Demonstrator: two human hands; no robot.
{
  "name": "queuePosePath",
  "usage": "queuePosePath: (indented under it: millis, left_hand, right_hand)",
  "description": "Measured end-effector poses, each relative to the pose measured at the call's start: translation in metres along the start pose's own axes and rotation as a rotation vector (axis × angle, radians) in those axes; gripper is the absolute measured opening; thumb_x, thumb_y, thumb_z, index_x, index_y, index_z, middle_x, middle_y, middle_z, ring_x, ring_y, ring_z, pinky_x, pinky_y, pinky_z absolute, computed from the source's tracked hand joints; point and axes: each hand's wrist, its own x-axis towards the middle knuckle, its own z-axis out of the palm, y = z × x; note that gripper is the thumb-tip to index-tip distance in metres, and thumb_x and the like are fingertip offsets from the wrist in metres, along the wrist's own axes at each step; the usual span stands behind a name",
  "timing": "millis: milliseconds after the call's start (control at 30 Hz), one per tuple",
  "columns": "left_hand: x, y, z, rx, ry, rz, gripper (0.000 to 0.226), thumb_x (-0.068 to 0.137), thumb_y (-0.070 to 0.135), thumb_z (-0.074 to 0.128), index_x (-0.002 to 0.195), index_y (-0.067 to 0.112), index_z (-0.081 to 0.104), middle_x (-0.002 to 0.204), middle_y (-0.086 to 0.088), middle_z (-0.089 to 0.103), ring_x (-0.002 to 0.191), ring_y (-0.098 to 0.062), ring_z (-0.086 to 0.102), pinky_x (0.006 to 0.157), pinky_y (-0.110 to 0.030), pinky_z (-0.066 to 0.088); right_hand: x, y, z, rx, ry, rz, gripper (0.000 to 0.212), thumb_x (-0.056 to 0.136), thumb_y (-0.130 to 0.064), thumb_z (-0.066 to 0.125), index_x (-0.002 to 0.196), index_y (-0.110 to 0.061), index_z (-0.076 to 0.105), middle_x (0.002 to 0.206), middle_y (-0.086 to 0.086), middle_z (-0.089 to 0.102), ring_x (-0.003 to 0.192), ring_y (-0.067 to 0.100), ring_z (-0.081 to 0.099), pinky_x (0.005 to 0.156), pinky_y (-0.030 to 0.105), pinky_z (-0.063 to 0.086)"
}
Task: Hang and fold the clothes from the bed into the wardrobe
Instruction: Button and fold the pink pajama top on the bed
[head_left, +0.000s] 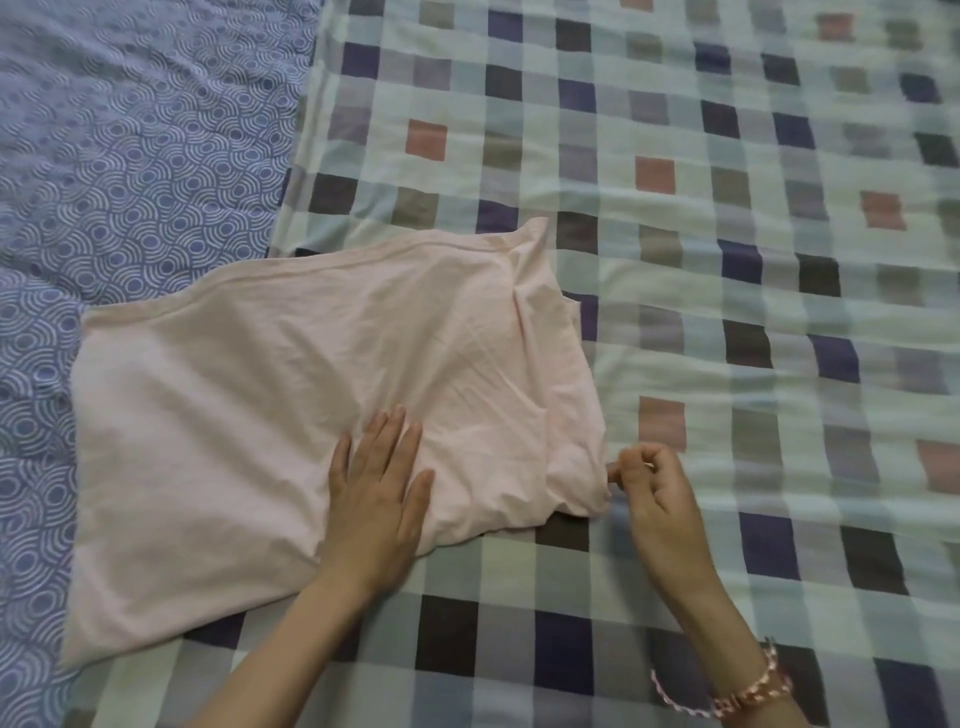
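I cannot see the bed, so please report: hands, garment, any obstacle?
Left hand flat on pink garment. Right hand pinches its right edge. Garment partly folded, on checked sheet. Nothing in the way.

Flat checked sheet (753, 270) open right of, beyond pink garment (291, 374).

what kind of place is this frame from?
Most likely a bedroom, seen from over a bed: a checked sheet and a blue wave-patterned quilt fill the view. A pink garment lies on them, the left hand flat on it, the right hand pinching its corner.
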Motion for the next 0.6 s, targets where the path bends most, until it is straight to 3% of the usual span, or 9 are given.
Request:
queuePosePath:
  millis: [100,267,400,500,600]
  left_hand:
    - [-0.001,-0.001,0.002,0.000,0.017,0.000,0.060,0.099,0.044,0.012,0.133,0.009,0.047,0.142,-0.010,0.045,0.134,-0.018,0.027,0.111,-0.032,0.005]
    - [0.001,0.001,0.005,-0.007,0.032,0.001,0.051,0.094,0.035,0.029,0.133,0.009,0.049,0.142,-0.011,0.045,0.134,-0.017,0.025,0.111,-0.030,0.003]
    - [0.000,-0.002,0.005,-0.015,0.022,0.006,0.052,0.094,0.035,0.027,0.135,0.010,0.047,0.144,-0.009,0.042,0.135,-0.015,0.022,0.111,-0.029,0.002]
    - [-0.001,-0.006,0.005,0.012,0.017,0.022,0.053,0.096,0.038,0.024,0.138,0.012,0.043,0.145,-0.008,0.040,0.137,-0.015,0.021,0.111,-0.031,0.002]
    - [-0.001,-0.009,0.007,0.038,0.009,0.033,0.055,0.098,0.045,0.014,0.143,0.019,0.031,0.150,-0.001,0.030,0.143,-0.006,0.005,0.112,-0.033,-0.002]
  right_hand:
    - [0.001,0.006,-0.004,-0.025,-0.122,0.134,0.011,0.090,-0.022,0.058,0.098,-0.018,0.053,0.076,-0.001,0.065,0.066,-0.002,0.058,0.061,0.008,0.043]
    - [0.001,0.013,-0.020,0.113,-0.280,0.368,0.020,0.084,0.000,0.063,0.102,-0.007,0.060,0.094,0.012,0.072,0.082,0.017,0.067,0.074,0.023,0.052]
    - [0.012,0.001,-0.024,-0.138,-0.402,0.256,0.005,0.087,-0.003,0.061,0.089,-0.006,0.064,0.076,0.010,0.069,0.061,0.009,0.063,0.062,0.018,0.051]
    - [0.022,-0.016,-0.033,-0.188,-0.311,0.121,0.008,0.085,-0.010,0.063,0.080,-0.005,0.065,0.061,0.004,0.065,0.052,0.007,0.058,0.055,0.016,0.050]
    - [0.026,-0.024,-0.055,-0.090,-0.228,0.022,0.006,0.083,-0.009,0.063,0.079,-0.005,0.065,0.057,0.000,0.064,0.051,0.006,0.057,0.054,0.013,0.049]
